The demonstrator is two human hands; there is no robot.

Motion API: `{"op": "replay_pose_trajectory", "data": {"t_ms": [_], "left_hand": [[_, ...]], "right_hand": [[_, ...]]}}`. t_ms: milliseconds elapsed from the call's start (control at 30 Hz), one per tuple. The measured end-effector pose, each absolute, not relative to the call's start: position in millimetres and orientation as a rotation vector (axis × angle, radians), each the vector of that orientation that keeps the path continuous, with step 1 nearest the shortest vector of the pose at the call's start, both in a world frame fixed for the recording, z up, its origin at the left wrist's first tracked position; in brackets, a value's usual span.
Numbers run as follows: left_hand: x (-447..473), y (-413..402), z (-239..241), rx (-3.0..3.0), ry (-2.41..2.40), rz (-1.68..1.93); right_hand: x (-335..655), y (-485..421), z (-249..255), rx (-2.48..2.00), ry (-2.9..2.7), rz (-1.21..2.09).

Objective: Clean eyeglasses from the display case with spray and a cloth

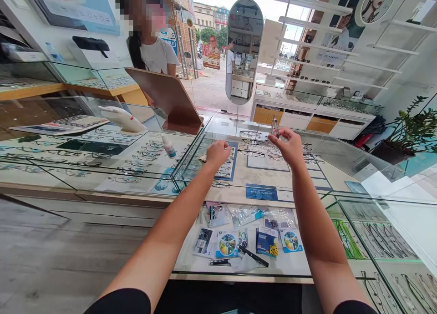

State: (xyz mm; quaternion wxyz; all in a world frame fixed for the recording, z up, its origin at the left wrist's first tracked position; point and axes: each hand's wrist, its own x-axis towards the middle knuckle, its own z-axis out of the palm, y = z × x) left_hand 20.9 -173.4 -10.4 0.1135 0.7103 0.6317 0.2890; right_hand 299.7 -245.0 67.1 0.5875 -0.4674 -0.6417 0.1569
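Note:
My right hand (286, 143) is raised over the glass display counter (269, 173), thumb and fingers pinched on a pair of glasses (275, 126). The glasses are seen nearly edge-on, so their thin frame reads as a narrow upright shape. To the left, my left hand (217, 154) is curled closed above the same counter. Whatever its fingers hold, if anything, is hidden. A small yellowish piece (202, 159) shows just beside that hand; I cannot tell whether they touch. Rows of eyeglass frames (251, 134) lie beneath and around both hands.
A brown-backed tabletop mirror (167, 95) leans on the left counter, near a small white bottle (169, 146). Beyond it stands a person (159, 54). Leaflets (227, 244) and a black pen (253, 255) lie on the lower shelf. An oval mirror (244, 50) hangs ahead.

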Motion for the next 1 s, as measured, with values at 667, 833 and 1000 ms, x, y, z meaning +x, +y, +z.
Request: {"op": "replay_pose_trajectory", "data": {"t_ms": [667, 833, 1000], "left_hand": [[25.6, -164.3, -33.7, 2.205, 1.924, 0.742], [24.0, -166.1, -32.9, 2.195, 1.892, 0.733], [23.7, -168.0, -28.8, 2.183, 1.875, 0.718]], "right_hand": [[295.0, -73.9, 43.2, -1.810, -2.072, 0.059], [285.6, -54.4, 33.6, -1.897, -2.238, -0.055], [275.0, -43.3, 14.9, -1.907, -2.373, -0.101]]}}
